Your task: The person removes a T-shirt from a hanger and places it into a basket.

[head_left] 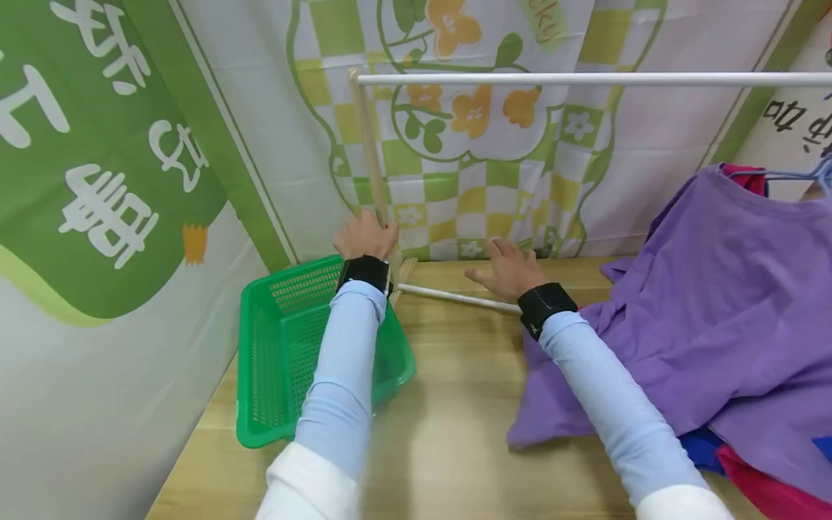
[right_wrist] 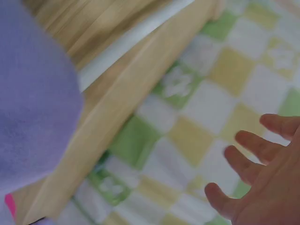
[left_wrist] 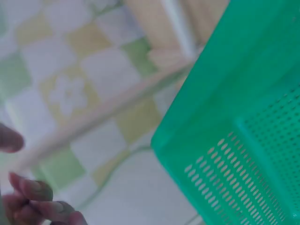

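Observation:
My left hand (head_left: 367, 235) is at the upright wooden post (head_left: 370, 152) of a clothes rack, behind the basket's far edge. In the left wrist view the post runs between the thumb and the curled fingers (left_wrist: 42, 201), which grip it. My right hand (head_left: 510, 271) is held with fingers spread and nothing in it, above the lower white rod (head_left: 455, 295) near the back of the table. A purple shirt (head_left: 702, 289) lies heaped beside the right forearm, and its cloth fills the left of the right wrist view.
A green plastic basket (head_left: 250, 368) stands on the wooden table (head_left: 455, 448) under my left arm. The rack's white top rail (head_left: 585, 79) crosses above both hands. A blue hanger (head_left: 786, 175) sits at the shirt's neck. Red cloth (head_left: 767, 484) shows beneath. A patterned curtain (head_left: 468, 209) hangs behind.

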A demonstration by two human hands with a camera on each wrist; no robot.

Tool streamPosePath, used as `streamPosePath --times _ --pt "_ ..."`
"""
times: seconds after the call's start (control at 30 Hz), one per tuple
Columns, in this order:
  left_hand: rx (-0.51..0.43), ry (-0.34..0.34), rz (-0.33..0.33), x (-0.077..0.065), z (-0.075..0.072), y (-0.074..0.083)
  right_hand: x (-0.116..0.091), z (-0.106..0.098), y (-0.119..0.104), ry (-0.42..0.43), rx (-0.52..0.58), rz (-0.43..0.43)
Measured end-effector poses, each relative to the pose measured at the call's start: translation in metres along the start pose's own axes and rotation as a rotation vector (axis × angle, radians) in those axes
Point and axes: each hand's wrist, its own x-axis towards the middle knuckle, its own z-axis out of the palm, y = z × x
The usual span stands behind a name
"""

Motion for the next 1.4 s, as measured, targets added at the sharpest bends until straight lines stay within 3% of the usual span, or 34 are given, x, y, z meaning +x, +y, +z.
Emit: streamPosePath --times 0.07,0.13,0.27,0.4,0.47,0.53,0.6,0.67,0.73,0.8,0.9,0.97,1.03,1.23,1.4 --pt "-0.167 0.025 -0.033 0.013 -0.006 0.005 -0.016 -0.007 0.004 0.030 0.027 -0.026" --pt "-0.361 0.028 -0.016 0.028 -0.008 0.010 -0.033 -0.012 0.005 0.059 0.053 -0.051" --pt "-0.739 -0.032 0.024 0.050 -0.007 0.017 -0.070 -0.019 0.000 0.094 0.068 -0.104" --pt "-0.961 -0.033 -0.035 0.061 -0.003 0.013 -0.096 -0.030 -0.006 0.163 0.027 -0.135" --pt "-1.043 0.022 -0.081 0.063 0.004 0.004 -0.105 -0.038 -0.007 0.231 0.038 -0.138" --pt "-1.128 0.102 -0.100 0.064 0.011 -0.001 -0.114 -0.052 -0.002 0.350 0.073 -0.130" --pt "-1.179 0.179 -0.098 0.065 0.018 0.001 -0.127 -0.074 0.009 0.543 0.093 -0.111" --pt "-1.214 0.240 -0.079 0.062 0.021 0.008 -0.142 -0.099 0.023 0.793 0.052 -0.040" --pt "-1.251 0.262 -0.052 0.056 0.022 0.019 -0.161 -0.124 0.038 1.021 -0.018 0.117" --pt "-1.281 0.266 -0.017 0.050 0.020 0.030 -0.180 -0.147 0.052 1.133 -0.060 0.332" --pt "-1.317 0.257 0.038 0.043 0.019 0.047 -0.202 -0.166 0.073 1.085 -0.110 0.605" --pt "-1.323 0.268 0.061 0.042 0.018 0.047 -0.205 -0.170 0.080 1.022 -0.137 0.669" --pt "-1.328 0.275 0.073 0.043 0.017 0.046 -0.201 -0.168 0.086 1.026 -0.170 0.664" --pt "-1.336 0.270 0.065 0.048 0.014 0.045 -0.186 -0.157 0.088 1.152 -0.230 0.567" --pt "-1.343 0.281 0.074 0.049 0.020 0.043 -0.173 -0.163 0.085 1.130 -0.193 0.572"
